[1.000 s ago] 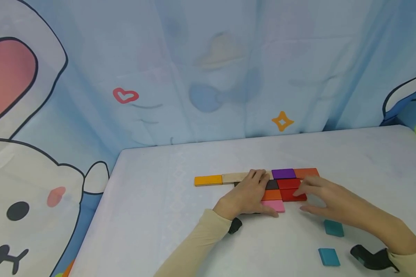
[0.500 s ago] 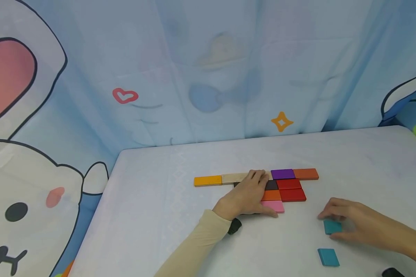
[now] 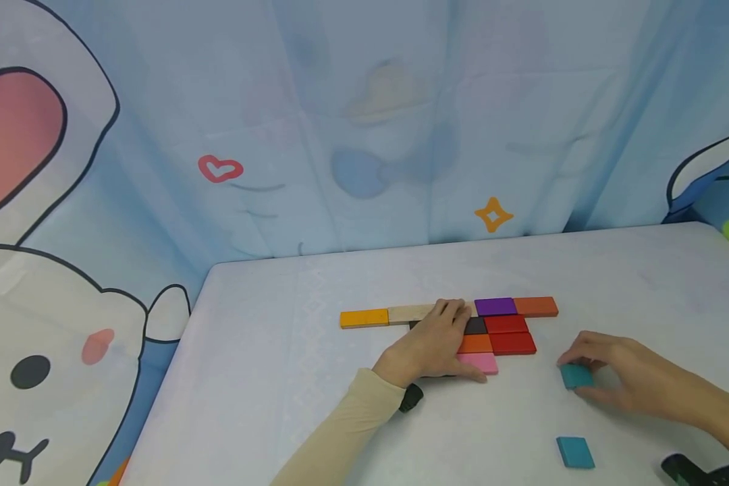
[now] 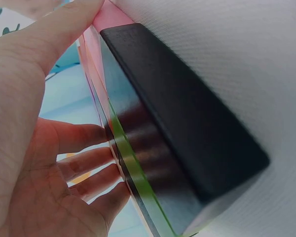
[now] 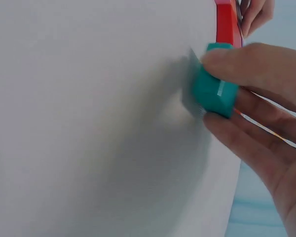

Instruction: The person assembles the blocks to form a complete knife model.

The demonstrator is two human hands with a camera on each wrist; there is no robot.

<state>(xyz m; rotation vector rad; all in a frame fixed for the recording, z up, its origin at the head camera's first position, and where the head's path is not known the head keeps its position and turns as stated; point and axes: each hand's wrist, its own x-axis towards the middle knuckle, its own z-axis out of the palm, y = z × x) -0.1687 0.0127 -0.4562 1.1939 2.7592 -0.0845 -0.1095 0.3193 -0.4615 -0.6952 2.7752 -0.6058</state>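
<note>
Between thumb and fingertips, my right hand [image 3: 626,372] pinches a teal square block [image 3: 576,376], lifted a little in the right wrist view, where its shadow falls on the cloth. My left hand [image 3: 434,341] rests over flat rows of coloured wooden blocks, fingers at the far rows and thumb by the pink block [image 3: 481,363]. Beneath that palm, the left wrist view shows a black block [image 4: 180,113] and a thin green edge [image 4: 138,173]. Two red blocks [image 3: 513,343], an orange block [image 3: 475,343] and a dark block [image 3: 476,325] show beside the hand.
A second teal block [image 3: 575,452] lies on the white tablecloth [image 3: 267,378] nearer me. The back row runs from a yellow block [image 3: 364,318] through plain wood [image 3: 407,312] and purple [image 3: 495,306] to an orange-brown block [image 3: 536,306]. A printed curtain [image 3: 370,135] hangs behind.
My right hand has left the red blocks, moved right to the farther teal block, taken hold of it and shifted it slightly away and left. The left hand has stayed in place.
</note>
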